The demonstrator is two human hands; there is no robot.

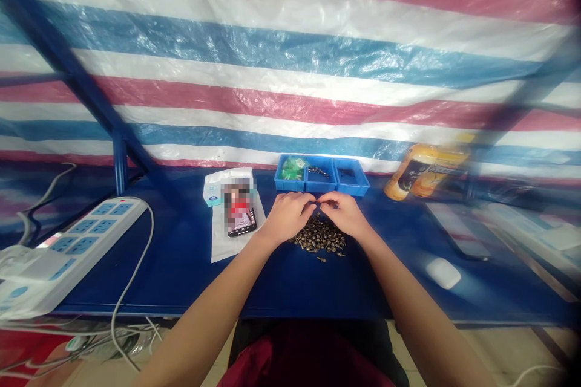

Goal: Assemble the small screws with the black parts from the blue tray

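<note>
A heap of small, dull brass-coloured metal pieces (320, 237), screw-like in shape, lies on the blue table between my forearms. Over its far edge, my left hand (290, 213) has its thumb and fingers pinched together. Facing it is my right hand (341, 211), also in a pinch, and the fingertips of both almost meet. Whatever is between the fingers is too small to make out. Just beyond the hands sits a blue bin (278, 184) with three compartments: a green plastic packet (292, 168) at left, metal pieces in the middle, small dark bits at right.
Left of the hands, a phone (242, 221) rests on a white packet (222, 242) by a tissue pack (212, 188). A power strip (86, 236) with a cable lies far left. Rightward are orange bottles (411, 172), a white case (443, 273) and a flat device (456, 230).
</note>
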